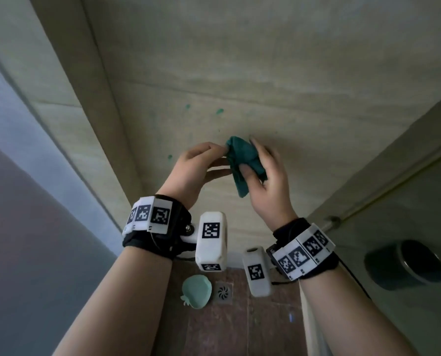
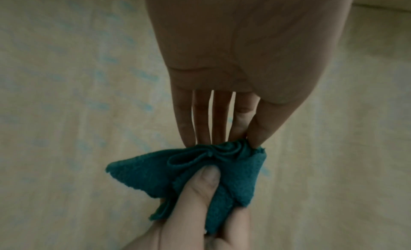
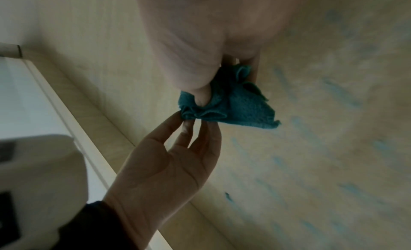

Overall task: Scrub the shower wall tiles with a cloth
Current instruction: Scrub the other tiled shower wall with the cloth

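Observation:
A crumpled teal cloth (image 1: 242, 160) hangs in front of the beige shower wall tiles (image 1: 291, 73), held between both hands. My left hand (image 1: 226, 160) pinches its upper left edge with thumb and fingertips. In the left wrist view, the left hand (image 2: 248, 139) nips the bunched top of the cloth (image 2: 240, 174). My right hand (image 1: 250, 155) grips the cloth's right side, thumb pressed into the folds (image 3: 227, 86). Teal spots (image 1: 219, 111) and faint blue smears (image 3: 342, 93) mark the tiles.
On the brown floor below lie a mint-green strawberry-shaped dish (image 1: 196, 291) and a square floor drain (image 1: 224, 291). A glass partition with a dark cylinder (image 1: 406, 264) behind it stands at the right. A pale frame (image 1: 60, 124) runs down the left.

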